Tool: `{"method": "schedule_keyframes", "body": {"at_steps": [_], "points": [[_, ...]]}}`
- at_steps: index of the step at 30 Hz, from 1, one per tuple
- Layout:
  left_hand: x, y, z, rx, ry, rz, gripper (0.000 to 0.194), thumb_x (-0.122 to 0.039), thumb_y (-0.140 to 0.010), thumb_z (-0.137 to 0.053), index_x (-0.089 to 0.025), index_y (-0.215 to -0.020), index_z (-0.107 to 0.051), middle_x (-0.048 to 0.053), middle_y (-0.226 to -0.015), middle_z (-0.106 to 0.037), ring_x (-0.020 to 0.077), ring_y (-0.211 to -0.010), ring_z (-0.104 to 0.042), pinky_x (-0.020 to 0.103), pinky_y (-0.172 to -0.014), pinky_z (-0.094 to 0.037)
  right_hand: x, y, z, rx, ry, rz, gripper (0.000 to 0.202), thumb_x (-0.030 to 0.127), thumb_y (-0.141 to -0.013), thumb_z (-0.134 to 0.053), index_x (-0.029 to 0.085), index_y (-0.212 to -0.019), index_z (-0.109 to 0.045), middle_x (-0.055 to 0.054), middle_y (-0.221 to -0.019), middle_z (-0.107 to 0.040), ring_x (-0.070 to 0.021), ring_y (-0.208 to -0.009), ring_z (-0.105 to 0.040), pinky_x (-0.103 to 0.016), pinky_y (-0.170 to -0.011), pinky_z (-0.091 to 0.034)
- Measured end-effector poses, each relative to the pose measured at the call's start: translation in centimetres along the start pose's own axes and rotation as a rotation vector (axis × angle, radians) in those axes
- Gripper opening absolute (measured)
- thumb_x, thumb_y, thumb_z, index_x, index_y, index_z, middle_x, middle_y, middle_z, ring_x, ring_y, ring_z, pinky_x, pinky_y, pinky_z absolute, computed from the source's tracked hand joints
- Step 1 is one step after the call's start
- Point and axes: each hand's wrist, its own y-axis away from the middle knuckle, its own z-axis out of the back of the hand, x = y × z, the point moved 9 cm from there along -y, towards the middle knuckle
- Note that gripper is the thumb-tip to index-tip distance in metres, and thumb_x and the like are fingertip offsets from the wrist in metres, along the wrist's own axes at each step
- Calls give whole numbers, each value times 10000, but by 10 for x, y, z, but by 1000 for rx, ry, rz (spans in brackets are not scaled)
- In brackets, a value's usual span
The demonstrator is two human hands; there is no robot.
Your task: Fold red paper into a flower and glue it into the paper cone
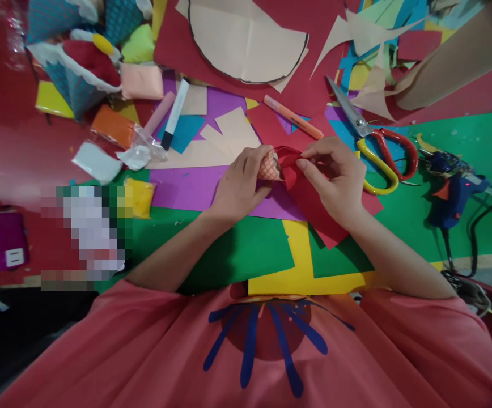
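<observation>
My left hand point(238, 184) is closed around a small paper cone point(270, 166) with an orange checked pattern. From the cone's open end sticks a curled piece of red paper point(289, 160). The fingertips of my right hand point(338, 177) pinch the right edge of that red paper. Both hands are close together over the middle of the table. Beneath them lie a red paper sheet point(329, 224) and a purple sheet point(186, 190). My left fingers partly hide the cone.
Scissors point(360, 122) with red and yellow handles lie right of my hands, beyond them a blue glue gun point(452, 198). An orange highlighter point(292, 116) and a white marker point(175, 113) lie ahead. Clay packets point(141, 81) and a larger blue cone point(73, 85) occupy the left.
</observation>
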Motion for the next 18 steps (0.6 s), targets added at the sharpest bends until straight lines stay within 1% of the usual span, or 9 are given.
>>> {"method": "schedule_keyframes", "body": {"at_steps": [5, 8, 12, 16, 18], "points": [[-4, 0, 2, -15, -32, -16, 603, -143, -782, -588, -215, -1322, -328, 106, -1269, -548, 282, -1219, -553, 440, -1023, -480, 3, -2, 4, -47, 9, 25, 31, 267, -895, -619, 276, -878, -643, -5, -838, -687, -148, -777, -674, -289, -648, -619], [-6, 0, 3, -13, -29, -25, 602, -148, -789, -596, -219, -1325, -331, 105, -1266, -553, 281, -1220, -556, 442, -1028, -481, 4, -2, 6, -58, 0, 28, 58, 235, -874, -647, 284, -844, -635, 1, -823, -687, -138, -740, -669, -265, -615, -613], [-3, 1, 1, 5, 0, -16, 586, -189, -815, -593, -225, -1337, -330, 105, -1292, -538, 278, -1254, -534, 447, -1057, -460, 6, -2, 4, -31, 51, 32, 43, 243, -885, -629, 267, -850, -636, 0, -812, -673, -137, -727, -659, -267, -604, -608], [0, 1, 0, 13, 13, -6, 579, -195, -814, -574, -215, -1339, -329, 106, -1271, -540, 276, -1230, -546, 446, -1044, -462, 10, -4, 4, -14, 34, 57, 60, 181, -861, -644, 228, -824, -637, 4, -788, -652, -114, -699, -630, -235, -582, -586], [0, 1, 0, 10, 22, -5, 579, -184, -806, -567, -205, -1336, -334, 111, -1268, -540, 278, -1226, -548, 442, -1040, -461, 10, -4, 3, -1, 29, 64, 58, 175, -858, -639, 228, -835, -646, -3, -812, -659, -119, -718, -634, -244, -587, -587]]}}
